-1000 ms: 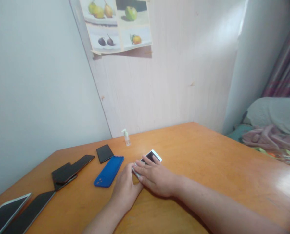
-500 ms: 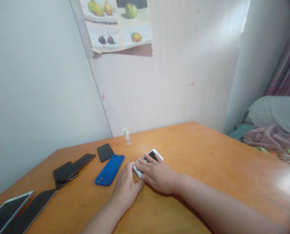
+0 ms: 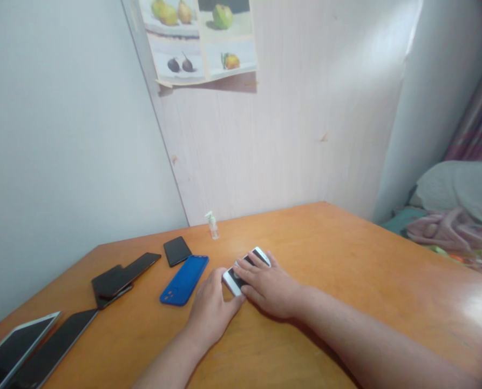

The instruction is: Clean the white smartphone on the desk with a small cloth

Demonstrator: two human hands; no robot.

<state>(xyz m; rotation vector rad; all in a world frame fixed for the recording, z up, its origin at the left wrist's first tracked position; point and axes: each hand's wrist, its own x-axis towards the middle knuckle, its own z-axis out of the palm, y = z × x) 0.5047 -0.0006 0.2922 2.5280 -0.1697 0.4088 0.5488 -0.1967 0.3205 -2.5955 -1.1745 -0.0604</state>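
A white smartphone [image 3: 233, 283] with a dark screen lies face up on the wooden table, slanted away to the right. My left hand [image 3: 210, 305] grips its near end, with the thumb at the lower corner and the fingers along the left edge. Across the screen lies my right hand [image 3: 270, 287], palm down, its fingers stretched out and covering the phone's middle. A small whitish patch shows by its fingertips; I cannot make out what it is. Left of my left hand rests a blue phone case [image 3: 185, 281].
Behind the case lies a black phone [image 3: 176, 251]. Dark phones [image 3: 137, 270] overlap farther left. A white-framed tablet [image 3: 18, 346] and a long black device [image 3: 54, 351] sit at the near left. A small pump bottle [image 3: 212, 226] stands by the wall on the table [image 3: 346, 259].
My right hand's fingers have slid along the screen toward the far end, uncovering more of the near end. My left hand keeps its hold. The whole view has shifted slightly.
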